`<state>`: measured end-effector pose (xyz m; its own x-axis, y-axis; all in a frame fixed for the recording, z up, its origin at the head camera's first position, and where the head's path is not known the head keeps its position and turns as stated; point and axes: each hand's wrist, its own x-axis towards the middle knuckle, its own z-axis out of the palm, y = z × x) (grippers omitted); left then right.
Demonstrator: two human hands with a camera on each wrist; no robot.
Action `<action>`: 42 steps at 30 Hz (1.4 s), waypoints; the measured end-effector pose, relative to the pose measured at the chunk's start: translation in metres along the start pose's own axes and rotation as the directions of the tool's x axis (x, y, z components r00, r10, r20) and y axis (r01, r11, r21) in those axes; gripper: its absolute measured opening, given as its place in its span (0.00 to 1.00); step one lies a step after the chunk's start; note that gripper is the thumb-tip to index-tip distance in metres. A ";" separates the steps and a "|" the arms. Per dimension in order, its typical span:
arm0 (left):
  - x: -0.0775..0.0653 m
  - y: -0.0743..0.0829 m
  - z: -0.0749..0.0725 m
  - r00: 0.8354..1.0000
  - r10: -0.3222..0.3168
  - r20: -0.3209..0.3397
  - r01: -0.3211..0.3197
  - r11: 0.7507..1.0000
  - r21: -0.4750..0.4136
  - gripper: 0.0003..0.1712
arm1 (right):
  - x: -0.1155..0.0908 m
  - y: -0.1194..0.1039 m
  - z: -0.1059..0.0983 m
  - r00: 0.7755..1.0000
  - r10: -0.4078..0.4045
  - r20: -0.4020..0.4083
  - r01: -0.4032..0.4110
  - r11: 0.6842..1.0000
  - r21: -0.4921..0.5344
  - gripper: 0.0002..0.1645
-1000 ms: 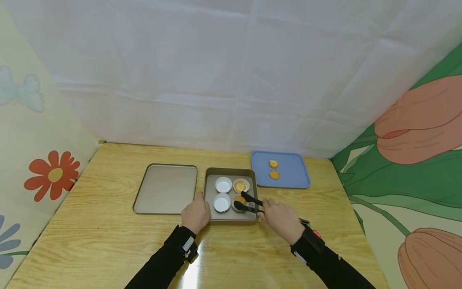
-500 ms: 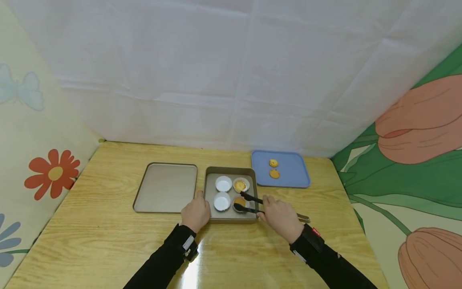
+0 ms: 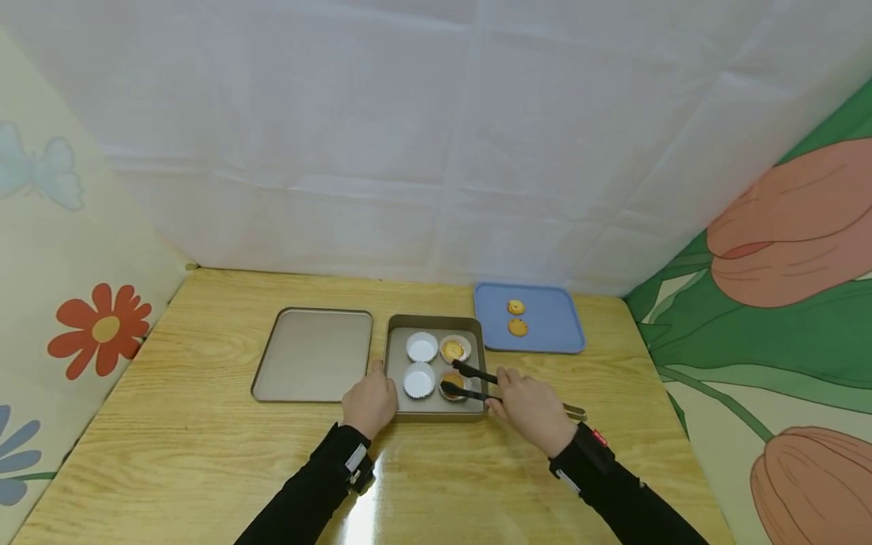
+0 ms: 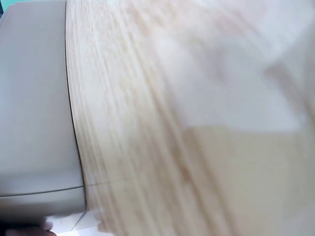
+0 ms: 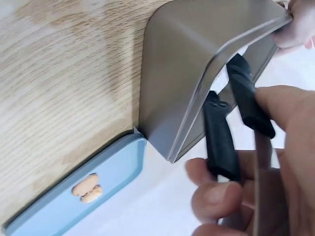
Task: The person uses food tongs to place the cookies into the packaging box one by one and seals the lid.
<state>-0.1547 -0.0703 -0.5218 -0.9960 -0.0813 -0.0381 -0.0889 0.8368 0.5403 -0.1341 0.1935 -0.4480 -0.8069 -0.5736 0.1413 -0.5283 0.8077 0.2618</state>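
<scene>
Head camera: a person stands at the wooden table, left hand clamped on the near left side of the baking pan, right hand curled round the black-tipped tongs. The tongs' tips stand apart over the front right fluted cup, about the cookie inside; whether they touch it I can't tell. Behind it a second cookie fills another cup, while two white cups sit to the left. Two more cookies lie on the blue tray; left of the pan lies a flat metal tray. Left wrist: mostly blurred wood beside a smooth metal surface, pan or tray, I can't say. Right wrist: thumb and fingers grip the tongs, whose spread black ends reach past the pan's rim.
</scene>
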 end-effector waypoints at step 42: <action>-0.004 0.005 -0.001 1.000 -0.011 -0.016 0.011 1.000 0.005 0.23 | 0.069 0.123 0.039 0.824 0.486 0.290 -0.545 0.819 0.178 0.23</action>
<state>-0.1512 -0.0665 -0.5185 -0.9946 -0.0991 -0.0303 -0.0999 0.8387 0.5354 -0.2649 0.2583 -0.4430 -0.9986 -0.0408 -0.0330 -0.0397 0.9987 -0.0326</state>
